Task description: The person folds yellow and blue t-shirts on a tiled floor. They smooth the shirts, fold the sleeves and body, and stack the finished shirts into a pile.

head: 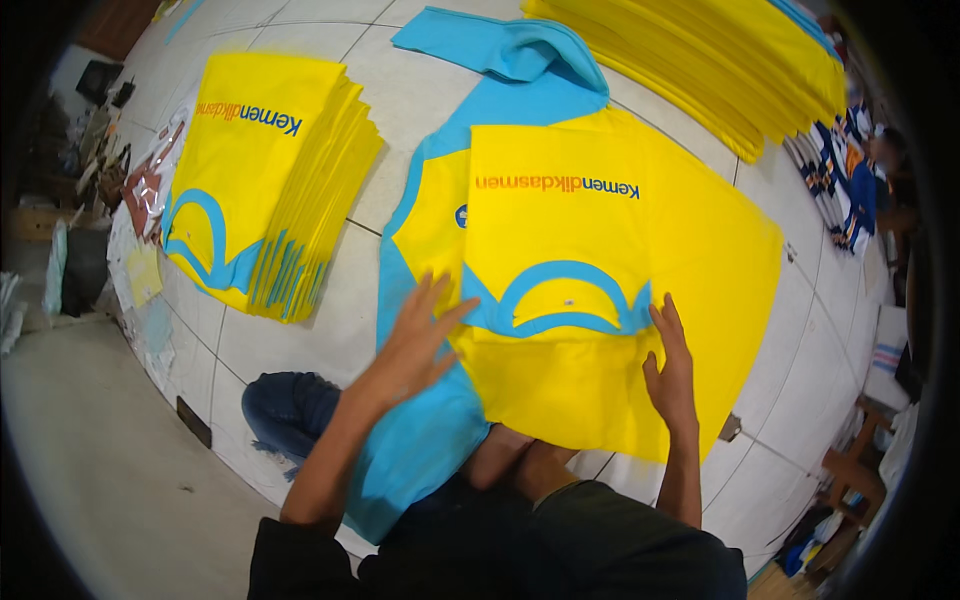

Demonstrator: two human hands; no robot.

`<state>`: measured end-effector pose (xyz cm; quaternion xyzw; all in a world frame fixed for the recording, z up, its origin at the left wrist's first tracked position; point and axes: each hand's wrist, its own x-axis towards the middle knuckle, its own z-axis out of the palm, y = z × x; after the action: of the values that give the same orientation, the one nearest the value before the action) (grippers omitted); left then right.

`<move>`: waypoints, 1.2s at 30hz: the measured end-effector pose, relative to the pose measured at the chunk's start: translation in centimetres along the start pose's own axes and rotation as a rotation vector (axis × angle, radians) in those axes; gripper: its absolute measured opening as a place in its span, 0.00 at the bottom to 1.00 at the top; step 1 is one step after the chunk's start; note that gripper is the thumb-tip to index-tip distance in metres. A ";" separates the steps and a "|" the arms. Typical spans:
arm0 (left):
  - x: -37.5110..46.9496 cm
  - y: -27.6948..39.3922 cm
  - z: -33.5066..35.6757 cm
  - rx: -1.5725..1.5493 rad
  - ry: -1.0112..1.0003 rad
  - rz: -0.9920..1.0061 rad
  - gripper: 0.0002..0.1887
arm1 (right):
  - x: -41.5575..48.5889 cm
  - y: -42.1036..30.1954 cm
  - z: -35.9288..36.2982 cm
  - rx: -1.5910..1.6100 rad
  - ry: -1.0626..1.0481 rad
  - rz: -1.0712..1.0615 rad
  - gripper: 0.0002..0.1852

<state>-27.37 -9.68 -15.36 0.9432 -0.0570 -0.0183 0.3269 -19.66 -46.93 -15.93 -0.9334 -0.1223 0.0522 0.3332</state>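
A folded yellow shirt (pixel 559 225) with a light-blue neckline and printed writing lies on top of a spread-out yellow shirt (pixel 712 247) with long light-blue sleeves. At the left edge of the folded shirt is my left hand (pixel 420 341), its fingers spread and nothing held. My right hand (pixel 671 360) is by the opposite edge, near the blue shoulder trim, with thumb and fingers apart. One blue sleeve (pixel 420 450) runs down beneath my left forearm beside my legs; the other sleeve (pixel 517 52) is bent at the top.
On the white tiled floor (pixel 277 345), a stack of folded yellow shirts (pixel 262 165) stands at the left. A larger pile of yellow fabric (pixel 697 60) lies at the upper right. Plastic-wrapped items (pixel 154 180) are at the far left, patterned clothing (pixel 847 180) at the far right.
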 end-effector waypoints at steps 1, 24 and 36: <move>-1.9 0.6 1.2 -0.018 -0.044 -0.051 0.21 | -1.3 1.2 1.3 -0.120 0.043 0.010 0.28; 1.2 -1.2 6.3 -1.182 -0.003 -0.892 0.15 | 5.8 6.9 -1.3 0.705 -0.238 0.387 0.11; 19.6 -6.3 4.2 -0.512 0.350 -0.577 0.27 | 26.0 6.4 1.6 0.635 -0.074 0.481 0.27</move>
<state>-7.62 -9.64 -22.51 0.7977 0.2719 0.0378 0.5369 6.34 -43.93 -21.64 -0.7837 0.1100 0.1973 0.5787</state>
